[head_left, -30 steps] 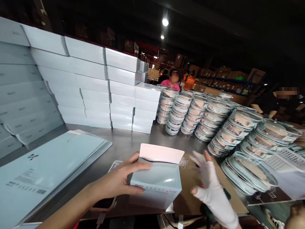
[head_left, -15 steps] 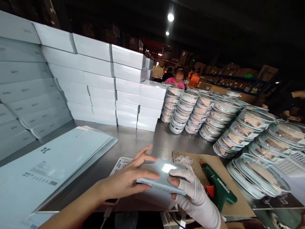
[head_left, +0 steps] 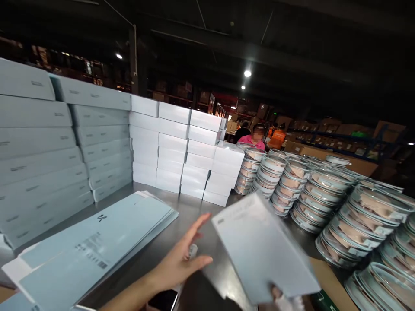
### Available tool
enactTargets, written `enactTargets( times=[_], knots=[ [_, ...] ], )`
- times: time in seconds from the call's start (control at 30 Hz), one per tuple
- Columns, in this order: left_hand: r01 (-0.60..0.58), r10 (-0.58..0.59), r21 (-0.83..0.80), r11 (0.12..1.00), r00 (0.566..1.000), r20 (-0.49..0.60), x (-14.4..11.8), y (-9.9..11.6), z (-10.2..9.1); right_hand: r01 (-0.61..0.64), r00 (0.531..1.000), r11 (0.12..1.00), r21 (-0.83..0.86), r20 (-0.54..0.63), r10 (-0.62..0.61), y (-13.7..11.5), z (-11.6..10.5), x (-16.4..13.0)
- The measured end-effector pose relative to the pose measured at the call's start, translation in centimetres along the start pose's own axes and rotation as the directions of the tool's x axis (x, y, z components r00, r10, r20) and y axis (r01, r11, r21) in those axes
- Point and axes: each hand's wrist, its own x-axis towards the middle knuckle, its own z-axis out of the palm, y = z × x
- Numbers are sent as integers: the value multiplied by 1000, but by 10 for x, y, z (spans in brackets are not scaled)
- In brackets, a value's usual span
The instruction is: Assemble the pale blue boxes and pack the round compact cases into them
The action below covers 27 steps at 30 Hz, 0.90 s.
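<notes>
My bare left hand [head_left: 180, 261] hovers over the metal table with its fingers apart and nothing in them, left of a pale blue-white box [head_left: 259, 246]. The box is tilted up above the table and slightly blurred by motion. At its lower edge my right hand [head_left: 287, 299], in a white glove with bare fingertips, grips it; most of that hand is cut off by the frame. Left of my arm lies a stack of flat pale blue printed box blanks [head_left: 94, 242]. A phone-like dark object [head_left: 164, 299] is partly hidden by my left wrist.
White boxes [head_left: 171, 147] are piled in a high wall along the back and left. Stacks of round clear-lidded containers [head_left: 330, 190] fill the right. A cardboard sheet [head_left: 333, 287] and part of a green glue gun [head_left: 324, 300] show at lower right. A person in pink [head_left: 254, 139] is beyond.
The box has gone from lying between both hands to tilted up in my right hand, farther right. My left hand has come off it. The view has turned left and upward.
</notes>
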Motion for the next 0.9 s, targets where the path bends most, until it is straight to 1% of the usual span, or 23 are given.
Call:
enactTargets(
  times=[0.03,0.07,0.1,0.13,0.17,0.2,0.23,0.27,0.33,0.37,0.43,0.5,0.57,0.63,0.67,0.73,0.77,0.8,0.83,0.87,0.9],
  knots=[
    [-20,26,116,993,999,-45,0,0,-18,30,998,998,-55,-61,-33,-11,-1,25],
    [-36,59,255,966,995,-84,-1,-1,-39,56,991,992,-114,-114,-69,-23,-3,55],
    [-84,150,387,918,978,-144,-2,-4,-62,76,976,975,-210,-186,-116,-35,-3,88],
    [-85,191,520,850,970,-153,-4,-10,-86,100,948,941,-324,-257,-189,-47,-1,123],
    [-42,219,642,765,956,-197,-7,-16,-110,116,940,890,-441,-241,-242,-59,4,160],
    [27,219,753,658,949,-225,-10,-24,-133,155,943,823,-546,-167,-288,-68,12,197],
    [128,218,840,527,935,-279,-14,-31,-154,194,942,774,-603,-107,-319,-77,23,231],
    [216,206,893,395,927,-315,-18,-39,-172,225,939,723,-653,-53,-340,-82,37,262],
    [343,233,899,273,883,-408,-27,-50,-198,257,941,644,-721,36,-336,-87,68,310],
    [391,248,889,238,860,-445,-31,-55,-207,270,943,615,-741,74,-325,-86,83,326],
    [464,271,864,195,821,-503,-36,-61,-217,298,943,579,-759,142,-300,-82,106,344],
    [511,273,845,158,799,-535,-38,-64,-220,317,941,560,-766,178,-289,-77,115,345],
    [546,264,827,133,785,-561,-38,-63,-222,331,934,548,-768,183,-308,-76,109,330],
    [583,261,805,114,764,-590,-36,-56,-225,368,917,545,-754,199,-345,-80,94,299],
    [601,265,791,111,750,-607,-34,-51,-227,399,904,546,-737,218,-367,-83,85,278],
    [629,284,768,120,720,-634,-31,-34,-227,473,863,512,-717,261,-432,-90,69,226],
    [632,298,763,131,709,-639,-30,-23,-223,522,819,456,-721,273,-505,-92,62,196],
    [626,315,766,146,705,-636,-29,-11,-217,581,703,276,-766,302,-644,-95,58,167],
    [611,331,775,161,707,-625,-29,2,-206,572,601,129,-810,307,-738,-96,56,138],
    [567,355,805,174,727,-588,-30,15,-192,561,545,64,-825,310,-779,-96,57,111],
    [501,382,845,186,755,-532,-32,27,-175,559,504,30,-829,311,-806,-95,59,88]
  ],
)
